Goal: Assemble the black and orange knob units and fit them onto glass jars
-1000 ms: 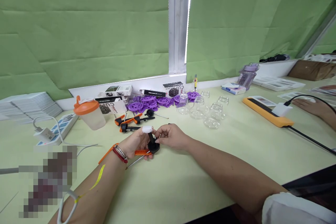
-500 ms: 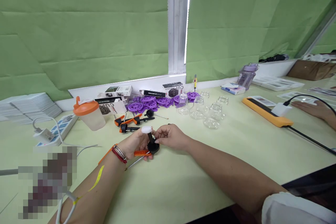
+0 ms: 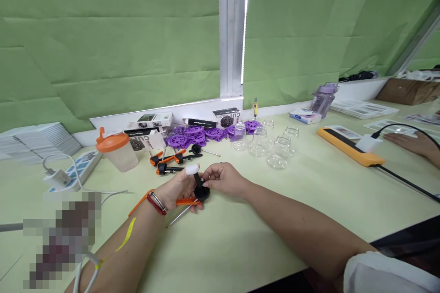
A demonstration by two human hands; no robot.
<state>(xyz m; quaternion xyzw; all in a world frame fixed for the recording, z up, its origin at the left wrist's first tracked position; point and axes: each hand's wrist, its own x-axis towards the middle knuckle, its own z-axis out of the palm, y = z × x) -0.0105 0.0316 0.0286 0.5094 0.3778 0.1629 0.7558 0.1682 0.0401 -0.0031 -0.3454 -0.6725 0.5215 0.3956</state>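
Observation:
My left hand (image 3: pixel 176 190) is closed around a black round cap (image 3: pixel 202 193) with a short black stem, an orange strip-like arm (image 3: pixel 187 201) and a thin metal rod (image 3: pixel 182 214) pointing down to the left. White wrapping (image 3: pixel 192 169) covers its thumb tip. My right hand (image 3: pixel 225 180) pinches at the cap's top beside the stem, where a small shiny bit shows; what lies between the fingertips is hidden. Just beyond the hands lie similar black-and-orange parts (image 3: pixel 167 167) and a black piece with a rod (image 3: pixel 195 149).
Behind are purple wheel-shaped pieces (image 3: pixel 195 135), printed boxes (image 3: pixel 151 139) and several clear jars (image 3: pixel 278 158). An orange-lidded cup (image 3: pixel 118 151) and a white power strip (image 3: pixel 82 169) stand left. Right are a yellow power strip (image 3: pixel 347 146), a purple bottle (image 3: pixel 323 100) and another person's hand (image 3: pixel 409 142).
The cap and rod have shifted very slightly down and to the right in my left hand. My right hand keeps its pinch at the cap.

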